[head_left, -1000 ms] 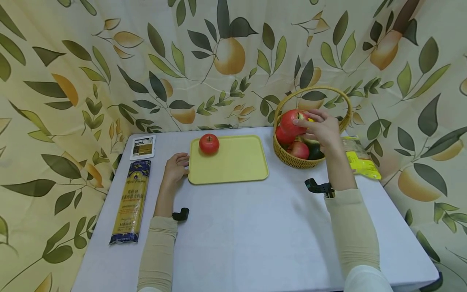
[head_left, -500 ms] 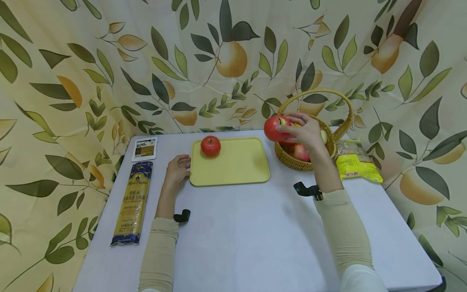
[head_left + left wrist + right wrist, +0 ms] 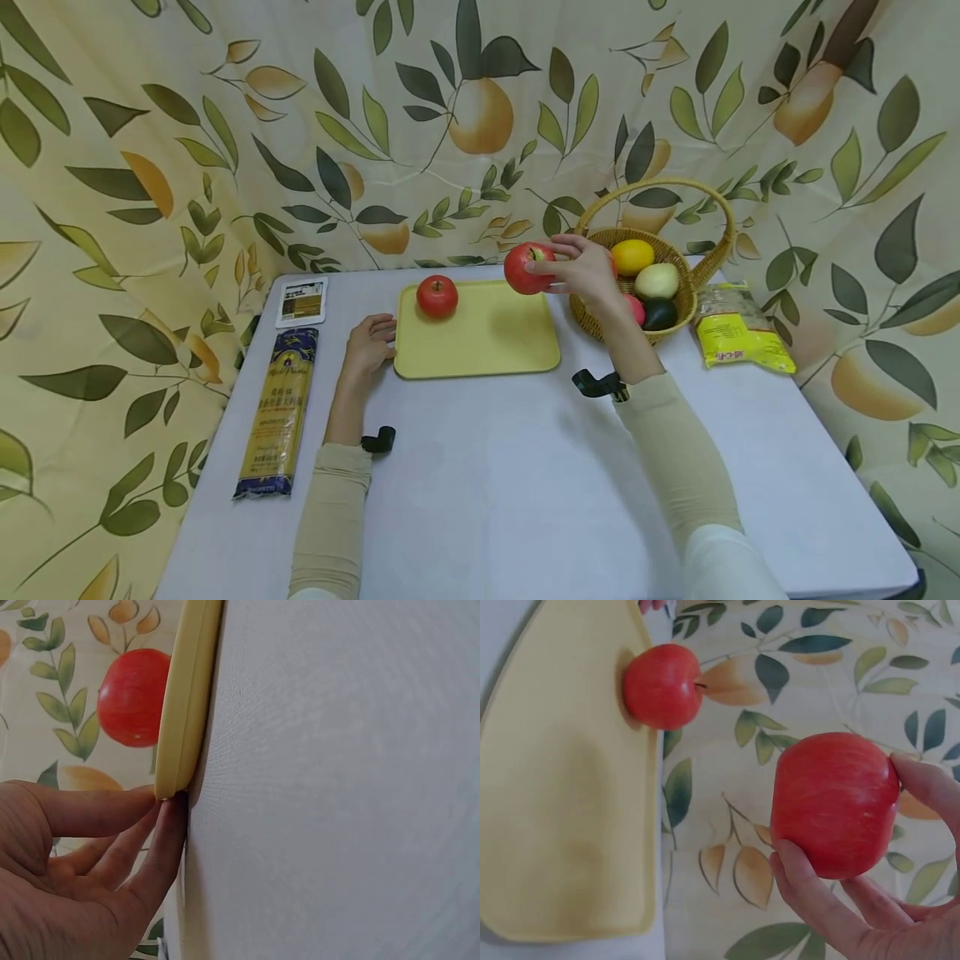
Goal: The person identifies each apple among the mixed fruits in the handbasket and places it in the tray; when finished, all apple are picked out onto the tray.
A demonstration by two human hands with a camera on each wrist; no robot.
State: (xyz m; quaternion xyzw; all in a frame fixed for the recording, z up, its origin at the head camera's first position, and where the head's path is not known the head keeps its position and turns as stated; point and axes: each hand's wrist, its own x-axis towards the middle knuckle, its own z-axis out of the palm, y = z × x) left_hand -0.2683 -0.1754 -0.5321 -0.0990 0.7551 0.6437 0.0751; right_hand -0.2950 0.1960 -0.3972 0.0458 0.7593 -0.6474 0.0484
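A red apple (image 3: 527, 268) is held in my right hand (image 3: 585, 271), above the right part of the yellow tray (image 3: 480, 367). In the right wrist view, thumb and fingertips grip this apple (image 3: 836, 806) from its sides. Another red apple (image 3: 437, 297) sits on the tray near its back left corner. My left hand (image 3: 370, 343) is at the tray's left edge. Seen from the left wrist, its thumb and a finger (image 3: 166, 847) pinch the tray rim (image 3: 184, 712), while the tray lies on the table.
A wicker basket (image 3: 711, 268) with a tall handle stands back right, holding a lemon (image 3: 632, 257) and other produce. Right of it lies a yellow bag (image 3: 742, 329). At the left are a spaghetti pack (image 3: 279, 412) and a white-framed package (image 3: 302, 302). A patterned curtain (image 3: 480, 192) hangs behind.
My right hand has carried the apple leftward out of the basket to above the tray. The basket's contents show more now. My left hand stays at the tray edge.
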